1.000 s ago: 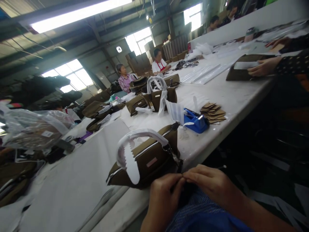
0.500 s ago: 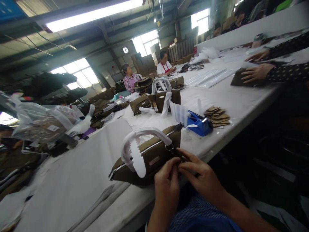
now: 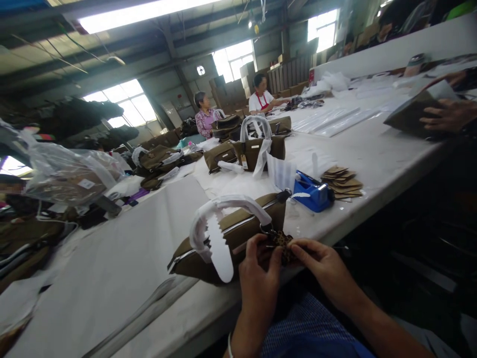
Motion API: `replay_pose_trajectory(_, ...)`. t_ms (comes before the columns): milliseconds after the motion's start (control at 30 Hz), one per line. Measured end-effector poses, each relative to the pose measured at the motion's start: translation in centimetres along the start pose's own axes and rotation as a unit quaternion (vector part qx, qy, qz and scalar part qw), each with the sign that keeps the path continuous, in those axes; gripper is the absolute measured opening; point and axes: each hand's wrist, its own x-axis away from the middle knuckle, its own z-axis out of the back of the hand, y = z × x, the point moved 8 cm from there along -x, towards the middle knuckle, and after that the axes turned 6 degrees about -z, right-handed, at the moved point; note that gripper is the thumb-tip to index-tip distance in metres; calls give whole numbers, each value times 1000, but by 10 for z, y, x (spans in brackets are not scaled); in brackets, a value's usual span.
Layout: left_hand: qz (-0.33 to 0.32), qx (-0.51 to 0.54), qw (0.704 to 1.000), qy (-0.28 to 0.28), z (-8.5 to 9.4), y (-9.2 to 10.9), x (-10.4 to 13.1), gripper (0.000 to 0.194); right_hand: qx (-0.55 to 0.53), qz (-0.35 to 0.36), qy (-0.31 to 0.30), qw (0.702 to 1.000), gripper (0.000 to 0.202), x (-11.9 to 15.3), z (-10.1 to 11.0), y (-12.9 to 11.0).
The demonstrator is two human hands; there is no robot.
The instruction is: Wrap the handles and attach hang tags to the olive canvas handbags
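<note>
An olive-brown handbag (image 3: 242, 219) lies on the table before me, its zip facing up and its handle (image 3: 231, 201) wrapped in white padding. A white toothed strip (image 3: 219, 248) hangs over its side. By the metal ring at the handle's near end is a small brown-and-black patterned charm (image 3: 283, 242). My left hand (image 3: 260, 271) is closed in a pinch on the charm's left side, against the bag. From the right, my right hand (image 3: 316, 256) pinches the charm's other edge with thumb and finger. The fingers partly hide the charm.
A blue tape dispenser (image 3: 313, 191) stands just beyond the bag, beside a stack of brown paper tags (image 3: 342, 181). More olive bags (image 3: 261, 149) sit farther back. At the right, a co-worker's hand (image 3: 447, 114) holds a brown bag. Grey strips (image 3: 149, 311) lie along the front edge.
The patterned charm now shows between my hands, where my fingers covered it before. My right hand has shifted slightly right. The co-worker at right has raised and tilted the brown bag.
</note>
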Motion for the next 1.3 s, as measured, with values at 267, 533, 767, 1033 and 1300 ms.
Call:
replay_pose_trajectory(267,25,28,999,-15,-5,-16,1,19,187,174,124,959,23,0,38,-33)
replay_pose_trajectory(533,33,37,998,-27,-6,-21,3,19,279,249,126,919,21,-13,40,-45)
replay_pose_trajectory(767,33,51,998,-24,-7,-18,3,18,263,226,112,931,21,-17,36,-40)
replay_pose_trajectory(1033,-78,-85,993,7,13,5,-1,17,271,219,111,931,24,-20,31,-41)
replay_pose_trajectory(1300,-258,-292,921,2,11,40,-18,22,231,181,96,951,28,-39,25,-21)
